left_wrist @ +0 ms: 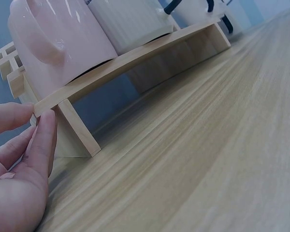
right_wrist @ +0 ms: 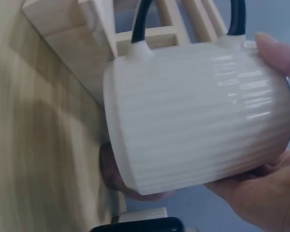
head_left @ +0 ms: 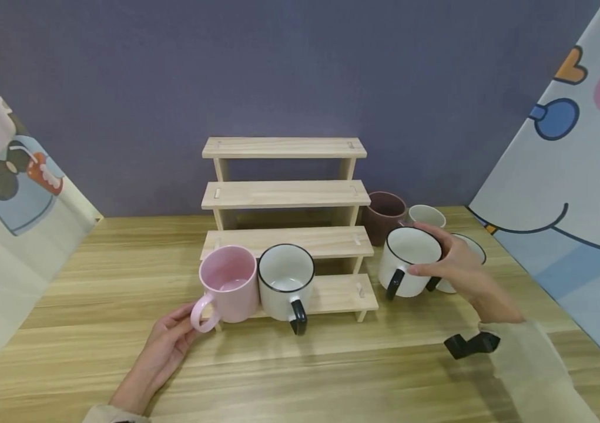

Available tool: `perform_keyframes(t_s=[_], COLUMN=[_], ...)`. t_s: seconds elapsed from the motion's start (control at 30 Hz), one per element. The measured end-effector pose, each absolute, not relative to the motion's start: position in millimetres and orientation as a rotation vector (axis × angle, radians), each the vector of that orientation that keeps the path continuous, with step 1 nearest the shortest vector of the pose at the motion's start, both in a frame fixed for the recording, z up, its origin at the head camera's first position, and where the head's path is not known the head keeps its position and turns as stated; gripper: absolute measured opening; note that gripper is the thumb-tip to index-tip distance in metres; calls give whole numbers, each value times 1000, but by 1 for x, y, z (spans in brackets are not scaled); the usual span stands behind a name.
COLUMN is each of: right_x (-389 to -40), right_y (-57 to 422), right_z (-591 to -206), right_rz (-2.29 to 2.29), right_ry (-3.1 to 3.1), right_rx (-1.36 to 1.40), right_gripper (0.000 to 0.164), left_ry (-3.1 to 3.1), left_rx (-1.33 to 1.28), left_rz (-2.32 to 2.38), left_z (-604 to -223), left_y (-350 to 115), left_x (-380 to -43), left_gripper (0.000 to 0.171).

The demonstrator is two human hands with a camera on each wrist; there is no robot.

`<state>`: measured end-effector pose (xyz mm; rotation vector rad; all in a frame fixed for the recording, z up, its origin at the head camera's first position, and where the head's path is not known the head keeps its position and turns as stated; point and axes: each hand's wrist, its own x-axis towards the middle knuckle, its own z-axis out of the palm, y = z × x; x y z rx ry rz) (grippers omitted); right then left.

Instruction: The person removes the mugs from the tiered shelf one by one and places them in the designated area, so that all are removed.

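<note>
My left hand (head_left: 170, 343) pinches the left end of the lowest shelf (left_wrist: 94, 72) of a four-step wooden rack (head_left: 284, 194), thumb above and fingers below. On that shelf, side by side, stand a pink mug (head_left: 229, 288) and a white mug (head_left: 285, 282) with black rim and handle. To the right of the rack, my right hand (head_left: 455, 264) grips another white mug (head_left: 408, 261) by its rim and side. This ribbed mug (right_wrist: 198, 116) has a black handle and is raised off the table, its handle toward the front.
Right of the rack stand a dark maroon mug (head_left: 384, 214), a small white cup (head_left: 426, 216) and a black-rimmed white mug (head_left: 471, 249), partly hidden by my right hand. A dark blue panel (head_left: 284, 70) rises behind the wooden table (head_left: 93, 282). Cartoon-printed panels flank both sides.
</note>
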<state>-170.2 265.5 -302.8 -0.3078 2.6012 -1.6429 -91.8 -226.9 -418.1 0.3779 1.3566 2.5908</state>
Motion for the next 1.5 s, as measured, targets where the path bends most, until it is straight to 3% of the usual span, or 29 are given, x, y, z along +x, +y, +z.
perform_keyframes(t_s=[0.73, 1.5], right_x=[-185, -208], right_y=[249, 249], right_z=[-332, -330], right_rz=[-1622, -1435], right_ry=[2748, 2686], right_rx=[-6, -79], right_gripper=[98, 102], left_ry=[1365, 1369], left_rx=[444, 406], left_rz=[2560, 2574], left_z=[-421, -415], left_y=[-226, -225], left_x=[-89, -91], left_gripper=[41, 39])
